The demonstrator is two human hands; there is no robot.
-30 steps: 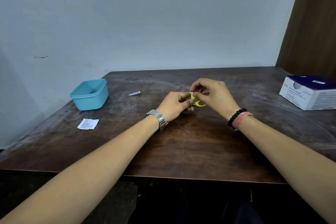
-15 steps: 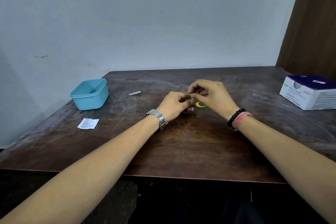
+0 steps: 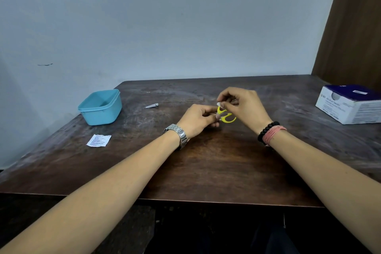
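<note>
Yellow scissors (image 3: 225, 117): I am holding them just above the middle of the table (image 3: 206, 161).
Left hand (image 3: 198, 119): it is gripping the scissors.
Right hand (image 3: 245, 107): it is pinching a small white wipe (image 3: 219, 103) against their top end.
How far: I think I am midway through cleaning them; putting them down is left.
Table things: a blue tub (image 3: 101, 107), nail clipper (image 3: 151, 106), torn wrapper (image 3: 99, 140) and box of alcohol swabs (image 3: 350, 105) are sitting around.
Room: a pale wall (image 3: 185, 27) is standing behind.

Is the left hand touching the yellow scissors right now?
Touching. The head view shows the left hand pinching the yellow scissors between thumb and fingers.
</note>
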